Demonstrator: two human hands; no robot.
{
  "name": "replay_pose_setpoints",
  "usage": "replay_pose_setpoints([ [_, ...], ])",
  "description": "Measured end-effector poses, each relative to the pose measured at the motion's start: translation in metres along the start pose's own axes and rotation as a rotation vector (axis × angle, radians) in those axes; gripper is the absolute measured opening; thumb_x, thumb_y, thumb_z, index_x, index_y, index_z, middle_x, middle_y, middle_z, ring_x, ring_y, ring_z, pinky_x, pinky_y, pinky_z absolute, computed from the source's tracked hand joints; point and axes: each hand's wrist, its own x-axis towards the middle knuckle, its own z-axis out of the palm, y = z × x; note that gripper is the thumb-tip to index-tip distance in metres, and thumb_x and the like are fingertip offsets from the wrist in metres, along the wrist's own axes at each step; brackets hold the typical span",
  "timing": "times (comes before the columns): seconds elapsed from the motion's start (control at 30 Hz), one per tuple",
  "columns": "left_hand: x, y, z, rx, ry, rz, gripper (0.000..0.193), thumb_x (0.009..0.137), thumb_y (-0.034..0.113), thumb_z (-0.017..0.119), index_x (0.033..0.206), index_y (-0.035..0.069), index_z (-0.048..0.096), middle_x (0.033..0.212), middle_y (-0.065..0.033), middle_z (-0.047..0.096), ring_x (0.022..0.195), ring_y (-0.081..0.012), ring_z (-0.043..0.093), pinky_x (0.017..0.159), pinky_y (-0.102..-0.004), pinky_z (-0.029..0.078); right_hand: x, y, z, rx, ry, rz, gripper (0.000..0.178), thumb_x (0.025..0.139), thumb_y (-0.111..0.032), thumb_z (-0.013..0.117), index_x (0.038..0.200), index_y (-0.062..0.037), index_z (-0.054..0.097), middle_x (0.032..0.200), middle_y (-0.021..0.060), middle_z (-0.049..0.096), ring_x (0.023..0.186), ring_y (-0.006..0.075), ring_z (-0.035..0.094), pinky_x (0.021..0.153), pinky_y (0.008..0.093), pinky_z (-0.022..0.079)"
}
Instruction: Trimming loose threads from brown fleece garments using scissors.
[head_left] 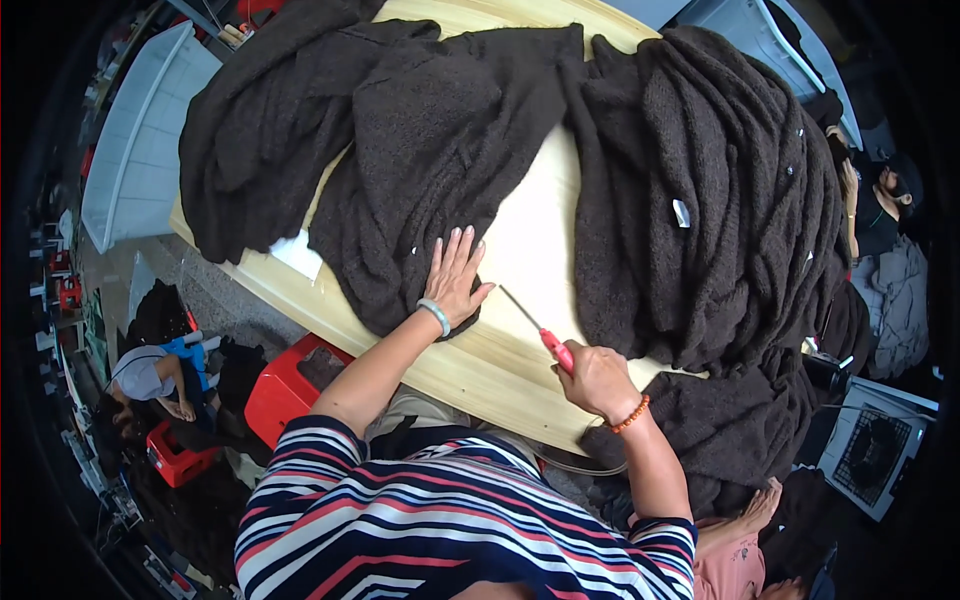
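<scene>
My left hand point(456, 279) lies flat on a dark brown fuzzy knit garment point(420, 130), near its lower right edge, with fingers extended. In my right hand point(600, 384) is a thin metal tool with a red handle point(555, 349); whether it is a screwdriver or a hook cannot be made out. The shaft points up and left over the bare wood, its tip close to my left thumb. A large heap of the same brown knit point(720, 200) lies to the right, with small white tags on it. More brown knit hangs below my right hand's side of the table.
The pale wooden table point(480, 365) curves along its front edge before me. White plastic bins point(150, 140) stand at the far left and far right. A red stool point(295, 385) is at the lower left. People sit at the left, right point(885, 205) and lower right.
</scene>
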Motion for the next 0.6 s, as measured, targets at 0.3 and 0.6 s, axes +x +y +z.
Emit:
replay_pose_setpoints([
  [0.3, -0.036, 0.012, -0.006, -0.057, -0.020, -0.017, 0.069, 0.089, 0.037, 0.063, 0.145, 0.006, 0.038, 0.158, -0.0189, 0.016, 0.147, -0.0366, 0.010, 0.118, -0.0544, 0.007, -0.012, -0.005, 0.001, -0.031, -0.017, -0.052, 0.024, 0.086, -0.026, 0.064, 0.096, -0.0041, 0.063, 0.071, 0.0221, 0.065, 0.069, 0.0403, 0.065, 0.067, 0.0482, 0.052],
  [0.6, -0.066, 0.012, 0.003, -0.158, -0.095, 0.046, 0.065, 0.085, 0.027, 0.065, 0.143, 0.007, 0.041, 0.155, -0.0173, 0.026, 0.146, -0.0372, 0.017, 0.113, -0.0611, 0.018, -0.023, -0.022, 0.024, -0.096, -0.134, -0.139, 0.022, 0.087, -0.026, 0.061, 0.093, -0.0054, 0.062, 0.070, 0.0205, 0.066, 0.069, 0.0379, 0.067, 0.065, 0.0465, 0.053],
])
